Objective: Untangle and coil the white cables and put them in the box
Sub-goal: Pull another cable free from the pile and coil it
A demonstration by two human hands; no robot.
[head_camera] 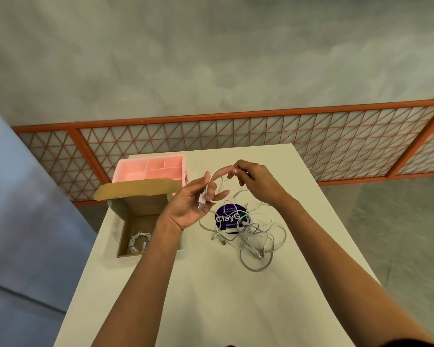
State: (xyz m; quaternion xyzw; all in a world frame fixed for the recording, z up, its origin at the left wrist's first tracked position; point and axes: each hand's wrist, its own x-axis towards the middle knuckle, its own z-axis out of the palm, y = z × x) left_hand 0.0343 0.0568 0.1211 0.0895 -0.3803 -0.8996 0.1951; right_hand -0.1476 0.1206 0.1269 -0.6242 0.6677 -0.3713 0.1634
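Got one white cable [217, 171] held up off the worktop [211, 296], arching between both hands at about 12 o'clock from the pile. Pinching its plug end in the left hand [191, 204], palm up, other fingers loosely spread. Pinching the far side of the arch with the fingertips of the right hand [256, 181], remaining fingers curled under. Hanging down from there toward the tangle of white cables [256, 236], sprawled on the worktop at roughly 5 o'clock of the hands, all crossed loops with a few plugs poking out at its 8 o'clock edge. Lying partly over a round purple sticker [227, 216] with white lettering. Over at 9 o'clock of the tangle, an open cardboard box [125, 214], flap folded back, partly hidden by the left forearm, with one coiled cable [138, 241] already down in its bottom. Right behind the box at 12 o'clock, touching or just beside, can't tell which, a pink organiser tray [148, 169] split into several compartments. Past the worktop's far edge, an orange lattice screen [236, 136].
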